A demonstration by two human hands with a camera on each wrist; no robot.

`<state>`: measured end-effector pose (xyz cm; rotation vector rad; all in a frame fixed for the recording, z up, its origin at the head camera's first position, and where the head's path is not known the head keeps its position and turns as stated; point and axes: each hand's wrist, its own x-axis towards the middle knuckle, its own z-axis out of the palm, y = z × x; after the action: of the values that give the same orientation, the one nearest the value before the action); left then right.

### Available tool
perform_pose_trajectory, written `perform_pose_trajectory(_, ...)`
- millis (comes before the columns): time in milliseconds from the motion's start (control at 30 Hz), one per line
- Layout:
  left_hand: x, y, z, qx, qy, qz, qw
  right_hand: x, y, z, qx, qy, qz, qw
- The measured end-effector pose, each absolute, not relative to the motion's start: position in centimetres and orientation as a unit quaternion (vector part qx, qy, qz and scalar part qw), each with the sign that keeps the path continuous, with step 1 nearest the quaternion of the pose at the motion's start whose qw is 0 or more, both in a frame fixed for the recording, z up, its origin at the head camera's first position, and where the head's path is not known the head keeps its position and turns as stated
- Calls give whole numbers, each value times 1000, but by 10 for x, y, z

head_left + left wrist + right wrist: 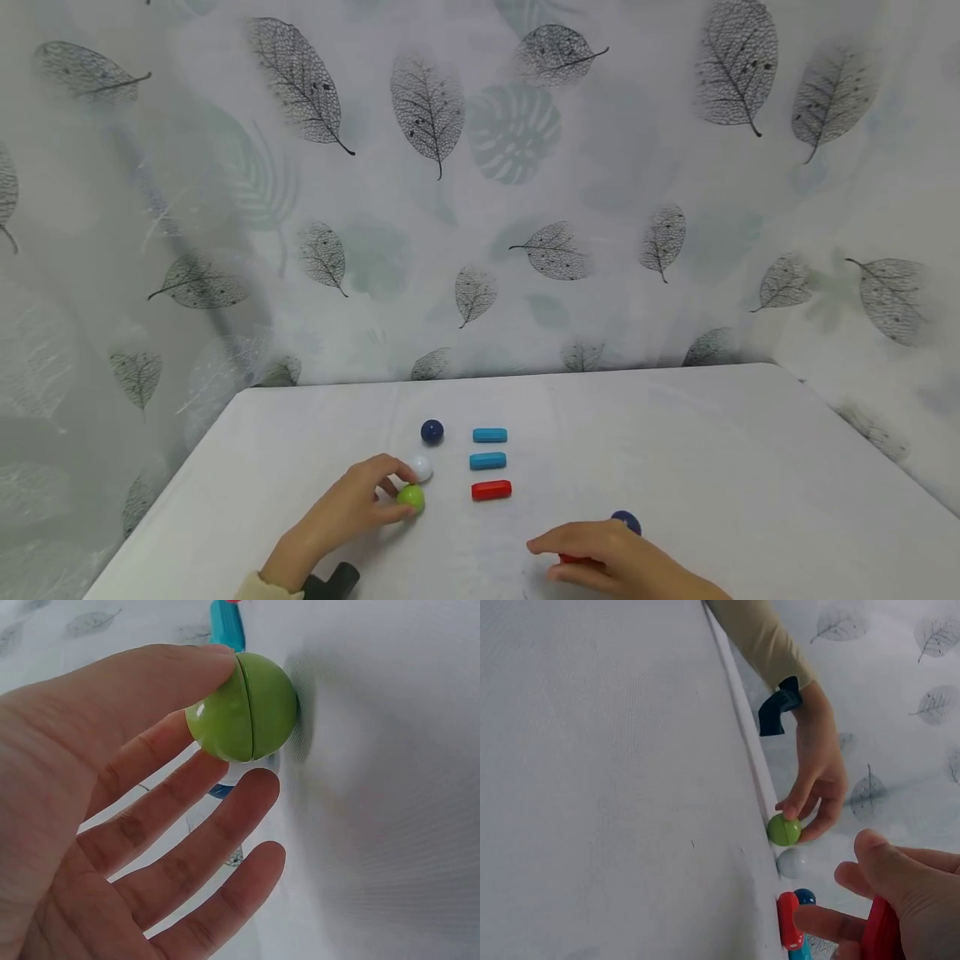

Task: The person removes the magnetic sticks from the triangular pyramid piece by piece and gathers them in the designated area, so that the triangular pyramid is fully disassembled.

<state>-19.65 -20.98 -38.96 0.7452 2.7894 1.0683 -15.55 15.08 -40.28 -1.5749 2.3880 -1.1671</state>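
Note:
My left hand (360,500) pinches a light green ball (411,498) between thumb and fingers, at or just above the white tabletop. A seam runs round this ball (251,709) in the left wrist view, where the other fingers spread away from it. Right behind it is a white ball (422,467), and a dark blue ball (432,431) lies farther back. Over the front of the table, my right hand (611,557) holds a red bar (881,931) against the palm, mostly hidden by the fingers. Another dark blue ball (627,522) shows partly behind that hand.
To the right of the ball column, two blue bars (490,435) and a red bar (491,490) lie in a column. The white table (675,433) ends at a leaf-printed curtain (480,208) behind and at the sides.

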Motion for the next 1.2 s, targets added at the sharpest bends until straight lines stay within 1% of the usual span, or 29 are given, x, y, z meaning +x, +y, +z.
perform_pose_trajectory(100, -197, -209, -390, 245, 905, 348, 32, -157, 144, -402, -492, 796, -350, 45)
perform_pose_trajectory(200, -197, -208, -390, 250, 901, 353, 35, -155, 138, -402, -457, 813, -349, 90)
perform_pose_trajectory(333, -198, -206, -391, 259, 894, 365, 37, -155, 131, -403, -450, 818, -340, 115)
perform_pose_trajectory(433, -198, -205, -392, 262, 888, 376, 41, -157, 123, -402, -416, 834, -327, 156)
perform_pose_trajectory(567, -198, -203, -392, 260, 887, 379, 45, -160, 110, -402, -345, 856, -330, 197)
perform_pose_trajectory(767, -197, -202, -392, 256, 892, 369, 40, -167, 96, -411, -340, 842, -386, 161)
perform_pose_trajectory(867, -196, -201, -392, 256, 895, 363, 35, -169, 89, -415, -319, 843, -408, 144)
perform_pose_trajectory(1000, -196, -199, -392, 250, 901, 353, 36, -172, 82, -417, -287, 863, -397, 121)
perform_pose_trajectory(1100, -196, -199, -392, 245, 904, 347, 37, -174, 78, -416, -288, 868, -391, 107)
perform_pose_trajectory(1200, -197, -199, -392, 243, 905, 346, 38, -176, 74, -415, -289, 866, -394, 108)
